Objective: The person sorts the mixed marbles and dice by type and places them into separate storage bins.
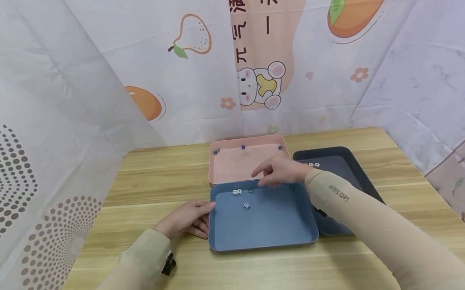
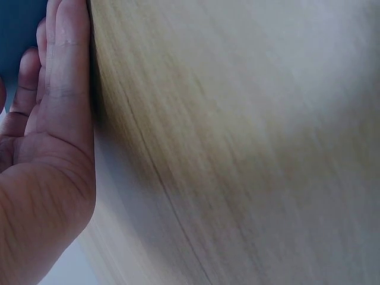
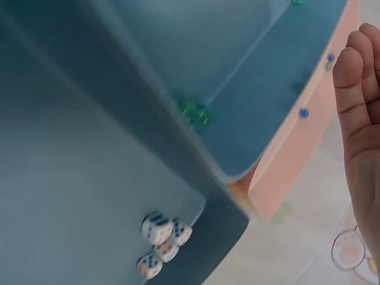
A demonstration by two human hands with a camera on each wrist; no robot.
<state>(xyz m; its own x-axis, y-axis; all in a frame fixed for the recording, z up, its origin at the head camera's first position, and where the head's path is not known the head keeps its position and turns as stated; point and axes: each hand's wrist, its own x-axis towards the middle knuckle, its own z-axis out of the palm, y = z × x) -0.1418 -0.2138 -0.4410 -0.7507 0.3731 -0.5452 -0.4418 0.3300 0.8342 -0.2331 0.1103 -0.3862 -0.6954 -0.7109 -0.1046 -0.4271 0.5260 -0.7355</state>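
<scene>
A blue tray [image 1: 263, 229] lies in the middle of the table. My left hand [image 1: 187, 219] holds its left side, thumb over the rim and the other fingers low along the outer wall; in the left wrist view these fingers [image 2: 68, 65] look nearly straight. Over the tray's far edge hovers my right hand [image 1: 279, 168], fingers loosely bent, thumb and index apart, nothing between them. Inside the blue tray sit a pair of white dice [image 1: 237, 192], a single die [image 1: 247, 205], a green bead [image 1: 250, 190], and more green beads [image 3: 196, 114] in the far right corner.
Behind stands a pink tray [image 1: 250, 162] with several small blue beads [image 1: 243, 147] along its walls. At the right, a dark tray [image 1: 340, 164] holds several white dice [image 3: 159, 228], partly hidden by my right forearm. A printed curtain [image 1: 171, 99] hangs beyond the table.
</scene>
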